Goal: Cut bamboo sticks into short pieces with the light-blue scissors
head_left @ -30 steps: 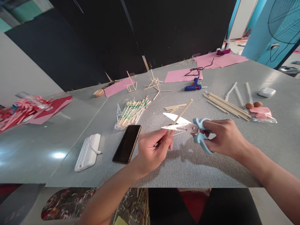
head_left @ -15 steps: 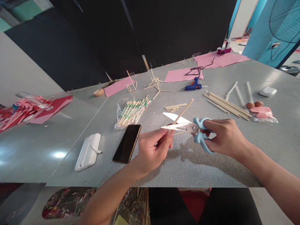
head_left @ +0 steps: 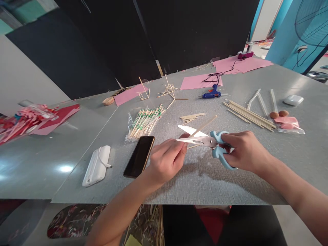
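Observation:
My left hand [head_left: 167,158] is closed, pinching a thin wooden stick [head_left: 206,125] that slants up to the right. My right hand [head_left: 247,150] grips the light blue handles of a pair of scissors [head_left: 212,141], its fingers through the loops. The scissor blades are apart, and the stick passes between them close to my left fingertips. Behind the blades lies a small group of short cut sticks [head_left: 192,117]. Another short stick [head_left: 194,147] lies on the table, partly hidden under the scissors.
Around my hands are a phone [head_left: 139,156], a white power bank [head_left: 96,165], a bag of wrapped sticks [head_left: 146,120], long sticks [head_left: 249,116] and a blue glue gun [head_left: 211,92]. Small stick frames [head_left: 169,89], pink paper [head_left: 192,82] and a white case [head_left: 293,99] lie farther off.
The stick in my left hand has tipped lower to the right, and my left hand has rolled slightly. The scissors stay nearly in place with their blades apart.

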Available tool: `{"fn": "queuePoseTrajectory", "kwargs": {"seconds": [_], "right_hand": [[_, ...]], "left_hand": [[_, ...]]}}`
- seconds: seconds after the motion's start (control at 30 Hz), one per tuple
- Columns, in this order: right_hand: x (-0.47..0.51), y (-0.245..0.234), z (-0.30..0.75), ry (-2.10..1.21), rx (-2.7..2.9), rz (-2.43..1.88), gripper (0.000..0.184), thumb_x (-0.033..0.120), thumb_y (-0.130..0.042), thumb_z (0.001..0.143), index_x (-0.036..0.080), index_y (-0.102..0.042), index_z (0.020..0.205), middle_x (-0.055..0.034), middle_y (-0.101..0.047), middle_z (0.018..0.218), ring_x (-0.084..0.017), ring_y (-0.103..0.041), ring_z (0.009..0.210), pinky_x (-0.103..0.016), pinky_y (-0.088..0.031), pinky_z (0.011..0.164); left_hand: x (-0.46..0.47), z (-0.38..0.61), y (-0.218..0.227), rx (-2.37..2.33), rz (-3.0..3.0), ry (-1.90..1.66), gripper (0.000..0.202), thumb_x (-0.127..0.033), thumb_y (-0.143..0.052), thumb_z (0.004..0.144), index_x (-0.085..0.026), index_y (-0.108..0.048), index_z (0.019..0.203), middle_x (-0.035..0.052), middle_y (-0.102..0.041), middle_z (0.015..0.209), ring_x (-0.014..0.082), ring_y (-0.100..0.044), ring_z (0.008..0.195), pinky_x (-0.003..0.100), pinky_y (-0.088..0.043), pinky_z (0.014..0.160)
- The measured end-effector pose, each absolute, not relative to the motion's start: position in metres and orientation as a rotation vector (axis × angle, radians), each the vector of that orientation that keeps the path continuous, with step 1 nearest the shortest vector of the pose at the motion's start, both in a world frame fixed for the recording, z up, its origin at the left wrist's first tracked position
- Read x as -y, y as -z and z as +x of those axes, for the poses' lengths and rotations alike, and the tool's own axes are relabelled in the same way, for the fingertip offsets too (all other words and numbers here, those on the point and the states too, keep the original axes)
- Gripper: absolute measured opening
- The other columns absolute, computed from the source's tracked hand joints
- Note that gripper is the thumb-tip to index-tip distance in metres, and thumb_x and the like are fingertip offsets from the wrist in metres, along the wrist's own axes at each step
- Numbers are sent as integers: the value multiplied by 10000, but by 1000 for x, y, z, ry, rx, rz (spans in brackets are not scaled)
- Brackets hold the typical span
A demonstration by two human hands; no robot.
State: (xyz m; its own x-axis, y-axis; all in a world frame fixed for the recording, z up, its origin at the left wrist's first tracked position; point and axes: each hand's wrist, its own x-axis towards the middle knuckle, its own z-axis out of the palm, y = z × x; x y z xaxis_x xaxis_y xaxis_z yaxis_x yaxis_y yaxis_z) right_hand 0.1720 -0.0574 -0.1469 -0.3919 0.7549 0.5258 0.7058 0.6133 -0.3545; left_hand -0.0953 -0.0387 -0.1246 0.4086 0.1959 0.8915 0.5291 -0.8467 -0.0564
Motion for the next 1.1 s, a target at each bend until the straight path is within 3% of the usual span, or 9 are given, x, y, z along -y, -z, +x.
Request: {"fn": "queuePoseTrajectory", "kwargs": {"seconds": [0.3, 0.47, 0.63, 0.8, 1.0, 1.1], "right_hand": [[58, 143, 171, -80, 2172, -1182, 425, 409, -574, 994, 248, -443, 623, 50, -414, 473, -105, -335, 408, -300, -249, 467], [59, 142, 169, -193, 2181, -1196, 461, 437, -606, 1005, 239, -451, 618, 44, -452, 483, -91, -346, 410, -288, -280, 461], [58, 139, 168, -192, 2158, -1136, 488, 487, -592, 1021, 241, -451, 625, 48, -465, 491, -85, -361, 414, -275, -301, 458], [57, 142, 172, -134, 2168, -1126, 388, 408, -613, 987, 246, -464, 669, 39, -500, 542, -99, -405, 449, -280, -327, 487], [57, 146, 173, -104, 2175, -1084, 331, 332, -589, 976, 249, -449, 687, 40, -498, 554, -102, -411, 447, -282, -316, 489], [57, 145, 175, -137, 2209, -1091, 327, 308, -612, 961, 246, -446, 686, 36, -514, 561, -101, -413, 446, -280, -320, 490]], "left_hand": [[35, -103, 127, 637, -2267, 1221, 201, 14, -625, 984, -179, -669, 948, -26, -603, 663, 133, -555, 554, 288, -449, 532], [39, -97, 130, 662, -2270, 1312, 115, -64, -623, 1024, -161, -685, 1032, 9, -683, 716, 148, -623, 609, 292, -472, 572], [49, -89, 127, 795, -2478, 1529, 270, -84, -564, 1059, -192, -599, 814, -19, -620, 630, 106, -570, 544, 250, -430, 530], [56, -88, 121, 909, -2642, 1610, 387, -124, -526, 1073, -207, -520, 695, -36, -571, 558, 86, -515, 471, 244, -382, 479], [54, -90, 122, 849, -2671, 1620, 388, -128, -505, 1083, -209, -512, 704, -46, -541, 554, 81, -486, 458, 235, -364, 472], [50, -92, 122, 743, -2616, 1548, 337, -168, -487, 1110, -208, -588, 791, -48, -522, 558, 98, -476, 466, 246, -384, 480]]}}
